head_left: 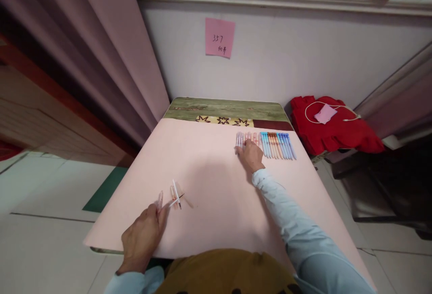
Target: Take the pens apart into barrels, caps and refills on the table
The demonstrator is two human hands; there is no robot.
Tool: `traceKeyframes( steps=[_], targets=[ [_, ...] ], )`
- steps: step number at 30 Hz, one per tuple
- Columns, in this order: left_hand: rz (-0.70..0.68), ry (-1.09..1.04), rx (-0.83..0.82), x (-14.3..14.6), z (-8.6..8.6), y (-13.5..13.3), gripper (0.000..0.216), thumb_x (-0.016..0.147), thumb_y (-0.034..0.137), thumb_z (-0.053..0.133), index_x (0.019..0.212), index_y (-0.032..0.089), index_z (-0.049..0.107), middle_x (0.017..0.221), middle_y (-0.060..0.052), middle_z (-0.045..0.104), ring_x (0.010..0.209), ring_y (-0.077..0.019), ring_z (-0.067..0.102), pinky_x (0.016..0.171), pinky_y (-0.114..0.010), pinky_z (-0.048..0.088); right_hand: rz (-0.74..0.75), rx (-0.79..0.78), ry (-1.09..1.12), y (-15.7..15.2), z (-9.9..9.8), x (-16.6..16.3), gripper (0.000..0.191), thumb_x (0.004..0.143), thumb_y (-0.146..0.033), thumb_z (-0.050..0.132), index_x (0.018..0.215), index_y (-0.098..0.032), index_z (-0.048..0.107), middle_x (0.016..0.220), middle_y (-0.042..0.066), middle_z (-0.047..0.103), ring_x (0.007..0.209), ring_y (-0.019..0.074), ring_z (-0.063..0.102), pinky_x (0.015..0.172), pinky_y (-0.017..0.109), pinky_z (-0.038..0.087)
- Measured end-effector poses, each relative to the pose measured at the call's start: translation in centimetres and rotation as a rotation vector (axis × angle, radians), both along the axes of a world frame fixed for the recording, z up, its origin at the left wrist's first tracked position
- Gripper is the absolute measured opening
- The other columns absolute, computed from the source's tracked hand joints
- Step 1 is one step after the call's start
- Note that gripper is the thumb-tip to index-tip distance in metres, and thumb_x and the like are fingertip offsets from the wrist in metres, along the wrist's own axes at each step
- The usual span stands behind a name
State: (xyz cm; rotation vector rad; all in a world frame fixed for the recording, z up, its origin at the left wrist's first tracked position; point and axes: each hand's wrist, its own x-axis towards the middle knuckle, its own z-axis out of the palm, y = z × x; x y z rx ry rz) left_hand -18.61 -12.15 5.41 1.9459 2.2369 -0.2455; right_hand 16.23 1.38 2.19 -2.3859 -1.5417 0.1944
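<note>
My left hand (143, 233) is closed near the front left of the table, its thumb and fingers around a translucent pink pen barrel (160, 198). Beside its fingertips lie loose pen parts: white refills (176, 191) with dark tips, crossing one another, and small pinkish pieces (173, 194). My right hand (252, 153) reaches to the left end of a row of pens, its thumb and fingers around a clear pinkish pen (240, 138). The hand partly hides the pens under it. Blue and brown pens (277, 145) lie side by side to its right.
A pale pink sheet (209, 222) covers most of the table (189, 105), whose green patterned top shows at the back. A pink note (220, 37) is on the wall. To the right, a red cloth (351, 134) bears a white cable. A curtain (111, 37) hangs at left.
</note>
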Motion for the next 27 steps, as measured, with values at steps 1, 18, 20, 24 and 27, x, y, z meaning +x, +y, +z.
traceKeyframes(
  steps=[1,18,20,24,27],
  targets=[
    [-0.014,-0.007,-0.015,0.0,0.2,0.0,0.05,0.095,0.058,0.03,0.105,0.019,0.061,0.103,-0.014,0.072,0.089,-0.0321,0.069,0.067,-0.036,0.043,-0.009,-0.015,-0.035,0.4,0.0,-0.3,0.052,0.09,-0.056,0.056,0.117,-0.011,0.056,0.105,0.019,0.066,0.093,0.0279,0.066,0.077,0.034,0.045],
    [-0.04,-0.039,-0.109,1.4,1.2,0.7,0.054,0.093,0.064,0.027,0.091,0.022,0.061,0.093,-0.011,0.074,0.086,-0.0324,0.069,0.067,-0.037,0.04,-0.007,-0.149,-0.051,0.8,1.4,-1.2,0.056,0.085,-0.052,0.062,0.117,-0.007,0.059,0.108,0.023,0.066,0.1,0.0317,0.067,0.079,0.037,0.05],
    [-0.021,-0.037,-0.079,1.3,1.5,0.7,0.055,0.092,0.066,0.028,0.087,0.022,0.059,0.092,-0.011,0.073,0.084,-0.032,0.068,0.065,-0.036,0.039,-0.026,-0.158,0.005,1.0,1.5,-1.2,0.057,0.082,-0.05,0.066,0.119,-0.008,0.057,0.104,0.021,0.068,0.099,0.0309,0.068,0.08,0.037,0.049],
    [-0.003,-0.057,0.022,0.8,1.7,0.9,0.053,0.091,0.066,0.03,0.086,0.021,0.058,0.096,-0.011,0.071,0.084,-0.0307,0.067,0.062,-0.034,0.038,-0.067,-0.126,0.142,1.1,1.4,-0.7,0.043,0.079,-0.038,0.068,0.113,-0.012,0.061,0.1,0.018,0.071,0.098,0.0284,0.067,0.08,0.034,0.047],
    [0.019,-0.12,0.114,0.3,1.3,1.2,0.05,0.091,0.064,0.035,0.093,0.02,0.06,0.101,-0.012,0.07,0.085,-0.0308,0.066,0.062,-0.034,0.038,-0.106,-0.075,0.193,0.2,1.7,-0.1,0.021,0.082,-0.032,0.061,0.095,-0.017,0.067,0.097,0.014,0.072,0.097,0.0266,0.066,0.078,0.033,0.045]
  ],
)
